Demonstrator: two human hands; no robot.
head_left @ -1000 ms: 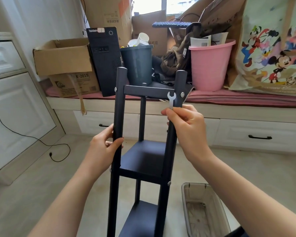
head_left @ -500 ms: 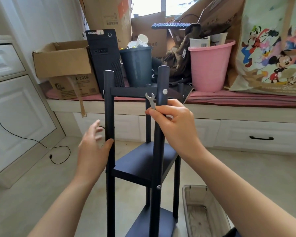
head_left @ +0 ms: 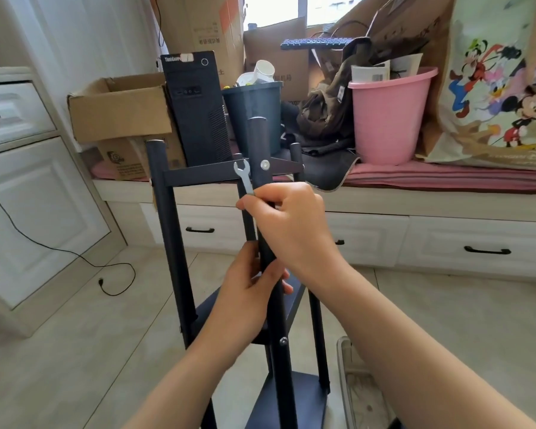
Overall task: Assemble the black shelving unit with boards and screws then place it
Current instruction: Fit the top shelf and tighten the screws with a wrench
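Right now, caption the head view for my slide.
Both hands grip the black shelving unit's near post; right hand holds a small wrench.

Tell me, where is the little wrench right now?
The wrench is near the middle of the head view, pinched in the right hand, its open end up beside the silver screw on the black shelf's front post.

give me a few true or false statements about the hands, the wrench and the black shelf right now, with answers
1. The right hand holds a small silver wrench. True.
2. The wrench's open end points down at the floor. False: it points up, beside the silver screw head on the post.
3. The left hand grips the nearest black post below the right hand. True.
4. The shelving unit lies flat on the floor. False: it stands upright, its posts vertical.
5. The pink bucket stands on the shelf's top board. False: it stands on the window bench behind.
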